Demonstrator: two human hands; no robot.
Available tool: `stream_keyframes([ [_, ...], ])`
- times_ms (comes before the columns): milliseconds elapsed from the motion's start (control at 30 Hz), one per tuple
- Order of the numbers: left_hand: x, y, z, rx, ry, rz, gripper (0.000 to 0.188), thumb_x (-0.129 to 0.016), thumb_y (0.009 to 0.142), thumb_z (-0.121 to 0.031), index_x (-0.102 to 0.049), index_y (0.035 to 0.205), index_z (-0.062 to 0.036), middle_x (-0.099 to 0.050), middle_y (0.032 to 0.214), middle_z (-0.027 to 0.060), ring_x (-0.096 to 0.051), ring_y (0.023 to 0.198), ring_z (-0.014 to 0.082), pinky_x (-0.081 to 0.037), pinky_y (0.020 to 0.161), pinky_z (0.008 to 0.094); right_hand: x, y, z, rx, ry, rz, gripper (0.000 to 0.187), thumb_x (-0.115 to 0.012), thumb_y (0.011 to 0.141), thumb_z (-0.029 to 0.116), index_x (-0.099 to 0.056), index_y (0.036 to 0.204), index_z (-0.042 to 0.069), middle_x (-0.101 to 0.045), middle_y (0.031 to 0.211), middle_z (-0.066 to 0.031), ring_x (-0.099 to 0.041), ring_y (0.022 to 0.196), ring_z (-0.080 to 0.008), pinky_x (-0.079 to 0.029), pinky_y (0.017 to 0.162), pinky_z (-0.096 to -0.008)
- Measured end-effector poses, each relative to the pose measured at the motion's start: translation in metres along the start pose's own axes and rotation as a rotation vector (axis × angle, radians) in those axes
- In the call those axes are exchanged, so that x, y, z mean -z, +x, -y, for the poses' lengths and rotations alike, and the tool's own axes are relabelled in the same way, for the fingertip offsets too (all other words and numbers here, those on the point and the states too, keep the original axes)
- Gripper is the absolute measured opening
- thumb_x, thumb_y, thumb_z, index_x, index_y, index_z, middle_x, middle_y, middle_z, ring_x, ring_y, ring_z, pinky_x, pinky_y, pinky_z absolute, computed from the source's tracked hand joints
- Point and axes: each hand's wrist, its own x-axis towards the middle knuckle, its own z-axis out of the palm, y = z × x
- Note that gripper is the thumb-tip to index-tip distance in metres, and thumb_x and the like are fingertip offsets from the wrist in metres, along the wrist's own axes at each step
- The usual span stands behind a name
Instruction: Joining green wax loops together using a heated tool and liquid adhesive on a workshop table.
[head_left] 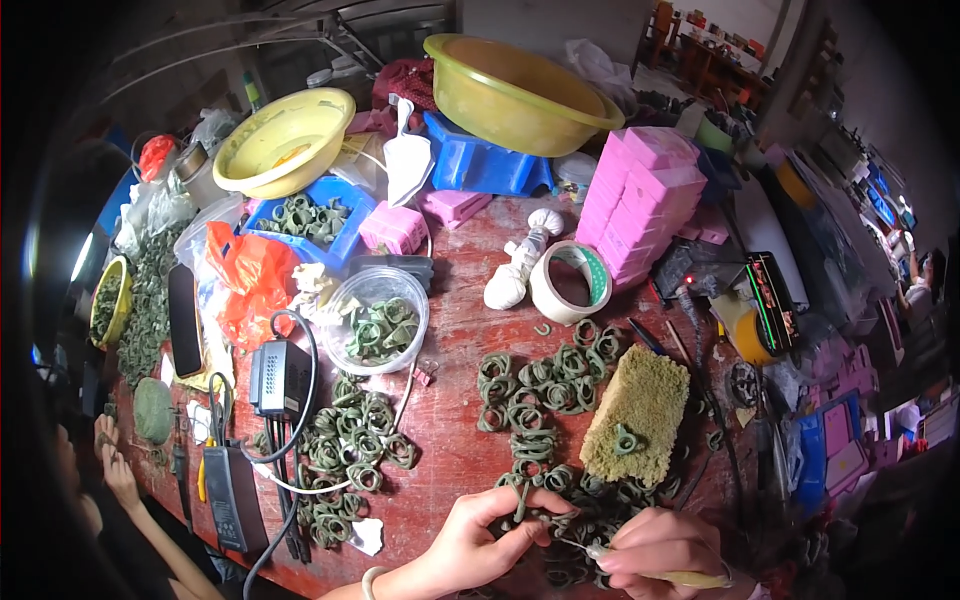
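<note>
My left hand [475,540] is closed, pinching a dark green ring [521,502] between thumb and fingers. Close by on the right, my right hand [660,548] grips a thin tool with a fine metal tip [572,544] and a yellowish handle [690,579]. Its tip points toward my left fingertips; whether it touches the ring cannot be made out. Beneath and around both hands lie many similar green rings [565,570], partly hidden. Just beyond them, a single green ring [628,439] rests on a coarse yellowish block [640,400].
More rings [340,435] and a round clear tub [345,355] lie left of centre, beside black power adapters [235,500] with cables. Tape [570,283] and stacked pink blocks [645,200] stand farther back. At far left, another person's hand [118,470] is near a green pad [153,411].
</note>
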Motion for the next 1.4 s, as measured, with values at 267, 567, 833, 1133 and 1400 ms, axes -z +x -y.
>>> stream_keyframes([
  [267, -0.001, -0.004, 0.000, -0.014, -0.141, -0.046, 0.015, -0.055, 0.090, 0.004, -0.063, 0.104, 0.0040, -0.068, 0.103, 0.0113, -0.063, 0.085, 0.0120, -0.054, 0.075, 0.0267, -0.010, 0.005, 0.002, 0.035, -0.218, 0.012, 0.024, -0.074, 0.071, -0.004, -0.066, 0.093, 0.001, -0.059, 0.079, -0.0085, -0.058, 0.064, -0.0212, -0.048, 0.054, -0.0311],
  [567, -0.001, 0.000, -0.011, -0.108, 0.025, -0.040, 0.022, -0.052, 0.085, 0.011, -0.064, 0.103, 0.0044, -0.068, 0.102, 0.0123, -0.065, 0.086, 0.0142, -0.054, 0.075, 0.0270, -0.013, 0.004, -0.002, 0.164, -0.230, 0.012, 0.030, -0.076, 0.066, -0.004, -0.067, 0.092, 0.007, -0.055, 0.078, -0.0063, -0.057, 0.063, -0.0197, -0.046, 0.051, -0.0308],
  [833, -0.001, -0.004, -0.006, -0.021, -0.086, -0.072, 0.019, -0.053, 0.087, 0.008, -0.063, 0.102, 0.0042, -0.068, 0.102, 0.0125, -0.065, 0.086, 0.0143, -0.054, 0.075, 0.0274, -0.011, 0.006, -0.001, 0.111, -0.225, 0.005, 0.029, -0.075, 0.066, -0.006, -0.068, 0.092, 0.005, -0.056, 0.078, -0.0078, -0.057, 0.061, -0.0204, -0.045, 0.050, -0.0309],
  [1133, 0.001, -0.005, -0.005, 0.053, -0.088, -0.033, 0.013, -0.053, 0.091, 0.002, -0.060, 0.102, 0.0021, -0.067, 0.106, 0.0132, -0.063, 0.084, 0.0136, -0.053, 0.075, 0.0274, -0.007, 0.004, -0.003, 0.156, -0.175, -0.001, 0.021, -0.073, 0.075, -0.002, -0.066, 0.094, 0.003, -0.060, 0.081, -0.0088, -0.060, 0.066, -0.0222, -0.049, 0.055, -0.0317],
  [1400, 0.004, -0.002, -0.007, 0.107, -0.476, -0.033, 0.004, -0.054, 0.088, -0.001, -0.055, 0.092, -0.0003, -0.059, 0.106, 0.0210, -0.048, 0.055, 0.0044, -0.034, 0.041, 0.0147, -0.004, 0.000, -0.002, -0.043, -0.140, -0.094, 0.012, -0.065, 0.085, 0.004, -0.061, 0.095, -0.002, -0.064, 0.081, -0.0122, -0.060, 0.067, -0.0237, -0.049, 0.060, -0.0323],
])
